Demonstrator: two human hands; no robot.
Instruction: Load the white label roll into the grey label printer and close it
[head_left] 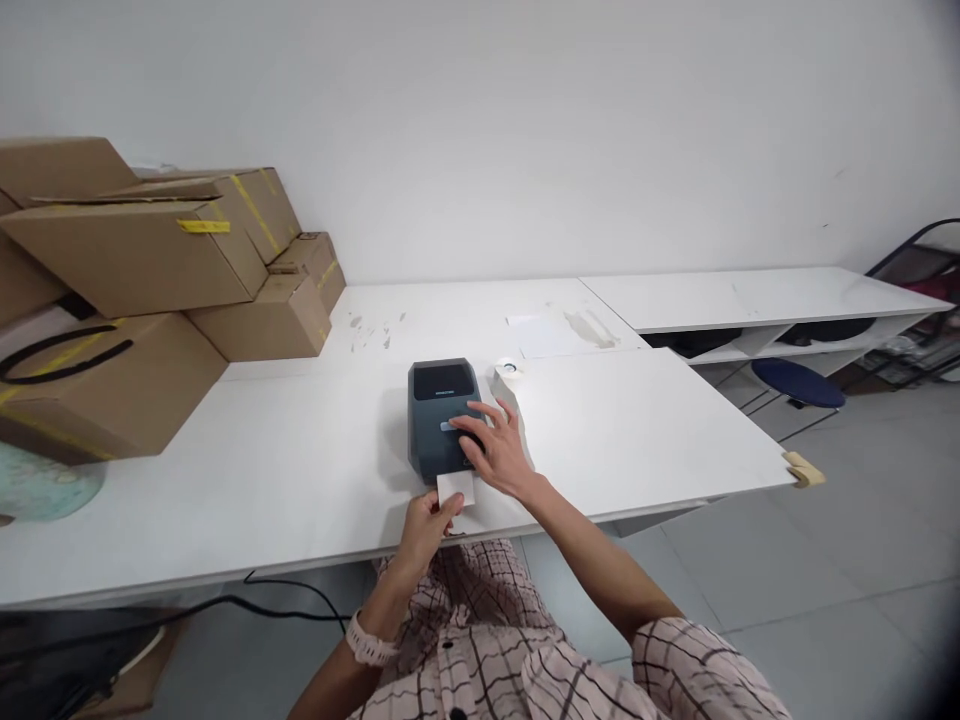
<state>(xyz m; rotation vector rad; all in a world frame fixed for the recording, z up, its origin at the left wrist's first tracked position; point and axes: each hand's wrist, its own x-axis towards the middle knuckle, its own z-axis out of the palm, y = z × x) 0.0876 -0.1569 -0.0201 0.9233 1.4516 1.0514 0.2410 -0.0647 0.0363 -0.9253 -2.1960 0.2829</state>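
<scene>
A dark blue-grey label printer [441,408] stands on the white table in front of me. From its near edge comes a white label [456,488], and my left hand [427,522] pinches it between thumb and fingers. My right hand [499,448] is over the right side of the printer, fingers bent and spread, the fingertips at its top near a small light patch. Whether those fingertips press on the printer I cannot tell. Just behind the right hand, a small roll of white labels [510,370] sits on the table beside the printer.
Cardboard boxes [135,255] with yellow tape are stacked at the left, a black cable loop on one. A white sheet [536,336] lies at the back of the table [300,480]. Yellowish padding [804,469] covers its right corner. A blue stool [798,383] stands beyond.
</scene>
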